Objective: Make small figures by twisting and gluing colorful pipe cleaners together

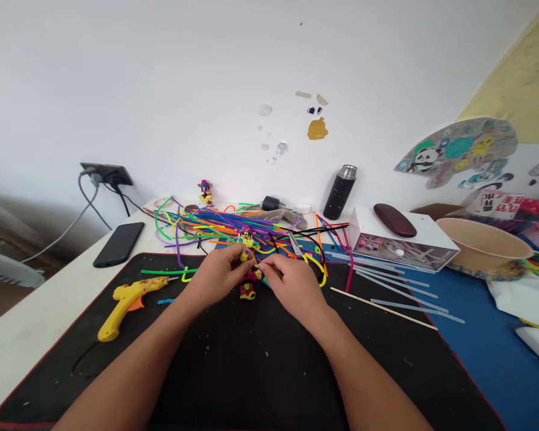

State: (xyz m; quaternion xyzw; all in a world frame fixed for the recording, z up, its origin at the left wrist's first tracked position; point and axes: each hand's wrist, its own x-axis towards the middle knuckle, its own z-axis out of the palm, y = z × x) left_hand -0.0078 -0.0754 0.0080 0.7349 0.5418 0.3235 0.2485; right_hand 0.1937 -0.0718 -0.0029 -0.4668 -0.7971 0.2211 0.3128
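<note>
A small colourful doll (pixel 247 293), apparently made from pipe cleaners in yellow, magenta and purple, is upright over the black mat. My left hand (pixel 218 274) grips its left side, fingers and thumb closed around its upper body. From the other side my right hand (pixel 294 284) reaches in, thumb and fingertips pinched together at the doll's side. Whatever lies between those right fingertips is too small to make out. Parts of the doll's middle are hidden behind my fingers. Just behind it lies a heap of coloured pipe cleaners (pixel 233 221).
On the black mat (pixel 251 365) lie a yellow glue gun (pixel 124 305) at left and a wooden stick (pixel 381 308) with clear glue sticks (pixel 399 287) at right. Around it are a phone (pixel 118 244), a second doll (pixel 205 193), a black flask (pixel 340 193) and a white box (pixel 363 230).
</note>
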